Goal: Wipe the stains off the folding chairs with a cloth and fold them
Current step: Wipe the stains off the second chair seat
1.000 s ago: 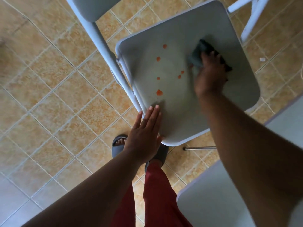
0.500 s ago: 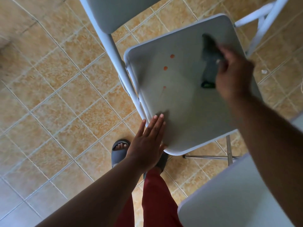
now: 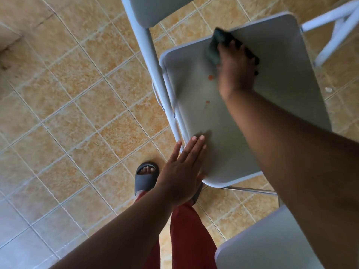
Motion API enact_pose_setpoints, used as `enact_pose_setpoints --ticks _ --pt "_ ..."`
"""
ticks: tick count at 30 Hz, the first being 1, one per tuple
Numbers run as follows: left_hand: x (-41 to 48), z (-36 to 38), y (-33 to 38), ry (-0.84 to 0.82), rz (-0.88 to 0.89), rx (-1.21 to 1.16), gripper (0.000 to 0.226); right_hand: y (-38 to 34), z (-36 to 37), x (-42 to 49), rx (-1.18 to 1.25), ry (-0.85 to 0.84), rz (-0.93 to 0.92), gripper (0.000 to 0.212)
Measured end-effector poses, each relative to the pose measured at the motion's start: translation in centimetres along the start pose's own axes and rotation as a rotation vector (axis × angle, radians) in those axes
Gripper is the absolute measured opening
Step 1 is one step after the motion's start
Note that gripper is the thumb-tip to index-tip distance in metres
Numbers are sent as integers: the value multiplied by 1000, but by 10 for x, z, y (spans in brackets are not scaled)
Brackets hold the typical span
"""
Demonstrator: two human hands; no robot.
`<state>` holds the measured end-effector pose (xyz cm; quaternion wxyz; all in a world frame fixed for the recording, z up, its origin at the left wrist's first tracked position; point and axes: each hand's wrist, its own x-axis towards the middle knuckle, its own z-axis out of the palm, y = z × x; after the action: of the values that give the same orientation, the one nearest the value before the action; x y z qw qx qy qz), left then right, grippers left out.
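Right at the bottom, closest in, there's the rounded corner of a second chair seat, pale grey, smooth plastic by the look of it, with the right forearm crossing above it. Next to that are red trousers and a grey slide slipper with toes showing, on the tiled floor. The tiles are orangey-beige squares with pale grout lines, a bit mottled. Then the left hand: flat, fingers straight and close together, holding nothing, fingertips resting on the near left corner of the folding chair's seat. That seat is a flat grey panel with rounded corners and a raised lip, carried on a white metal tube frame along its left side. Further up, two small orange-red stains sit on the left half, one just beside the right wrist and a fainter one a little nearer the camera. The right hand is at the far end of the seat, palm down, fingers laid across the cloth and pressing it onto the surface. It's a bit blurry, but the dark greenish cloth bunches out from under the fingers, close to the seat's far left edge. Beyond that are the grey backrest, another white frame at top right, and a tiny white scrap on the tiles.
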<state>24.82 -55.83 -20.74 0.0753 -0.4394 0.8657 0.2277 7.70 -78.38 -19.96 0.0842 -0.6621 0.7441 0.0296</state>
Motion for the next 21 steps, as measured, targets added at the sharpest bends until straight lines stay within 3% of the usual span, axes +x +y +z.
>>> enact_pose_setpoints --ticks 9,12,18,21 --pt "-20 -2 0 -14 -91 -10 77 11 20 -137 113 -94 -559 45" --pt "-44 3 -6 -30 -67 -6 73 24 21 -181 82 -147 -630 40" --pt "-82 8 2 -87 210 55 71 55 10 -257 131 -263 -650 42" --pt "-78 5 3 -75 147 28 73 75 0 -272 170 -311 -714 44"
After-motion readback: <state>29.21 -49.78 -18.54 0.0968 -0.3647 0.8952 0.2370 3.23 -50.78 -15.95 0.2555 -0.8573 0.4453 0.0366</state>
